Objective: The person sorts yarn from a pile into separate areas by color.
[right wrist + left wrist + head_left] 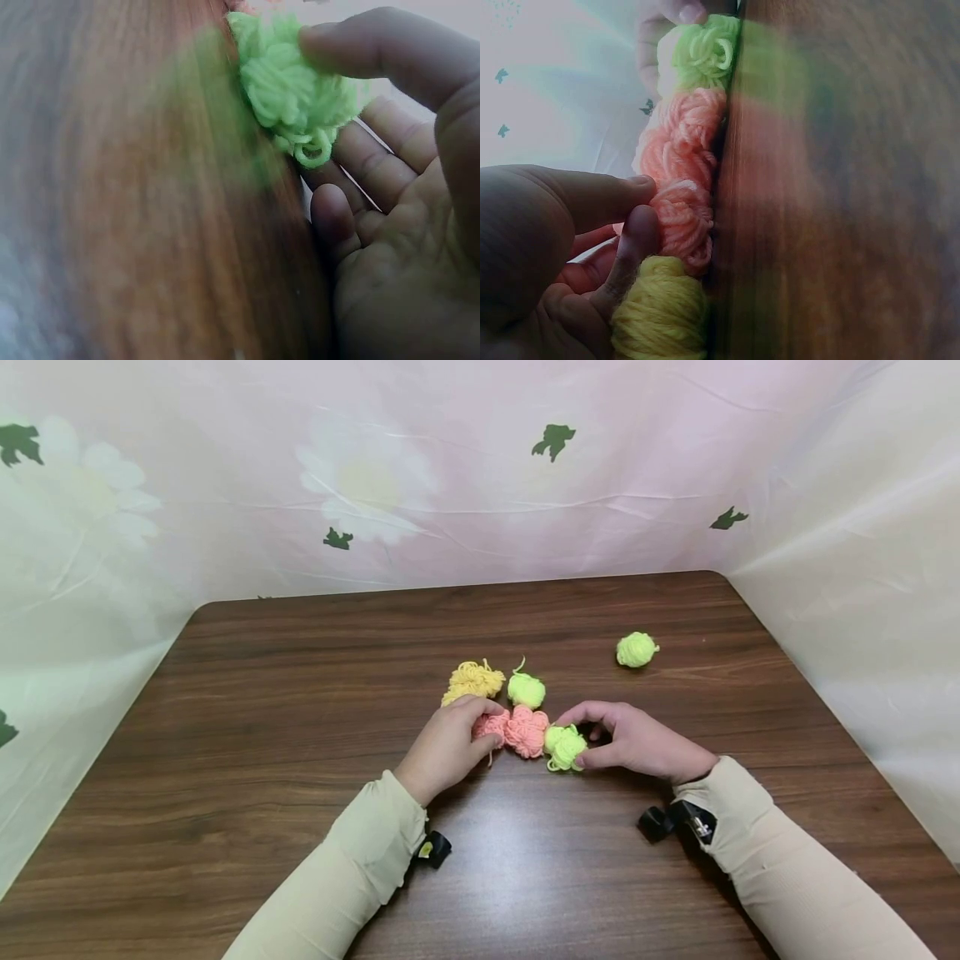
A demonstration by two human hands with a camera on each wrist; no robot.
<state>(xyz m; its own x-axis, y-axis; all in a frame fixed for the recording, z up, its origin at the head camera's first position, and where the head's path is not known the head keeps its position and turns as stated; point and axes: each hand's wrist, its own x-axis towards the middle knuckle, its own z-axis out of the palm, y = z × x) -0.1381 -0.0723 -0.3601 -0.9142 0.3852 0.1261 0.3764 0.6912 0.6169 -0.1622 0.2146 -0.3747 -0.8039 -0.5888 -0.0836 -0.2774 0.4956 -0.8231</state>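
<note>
Here, the left hand [450, 739] has its thumb and fingers pinched on the left pink yarn ball [495, 724], while the right hand [641, 739] grips the front green yarn ball [565, 747], its thumb on the near side and a forefinger on the side toward the far edge. Between these two sits the middle pink yarn ball [527, 731], touching both, so the three form a short row well in from the left and right edges of the tabletop [262, 760]. Yellow yarn [474, 681] lies beside the left hand, partly covered by it, on the side toward the far edge; the left wrist view shows it up against the fingers. The back green yarn ball [527, 691], a loose strand pointing to the far edge, is just behind the middle pink one; whether they touch is hard to tell. Well apart, the lone green yarn ball [636, 649] rests toward the far right corner. Both forearms wear pale sleeves [360, 852], with a small black device [433, 850] at the left wrist. Past the far edge of the dark wooden top hangs a pink and white sheet [480, 468] printed with flowers and green leaves.
</note>
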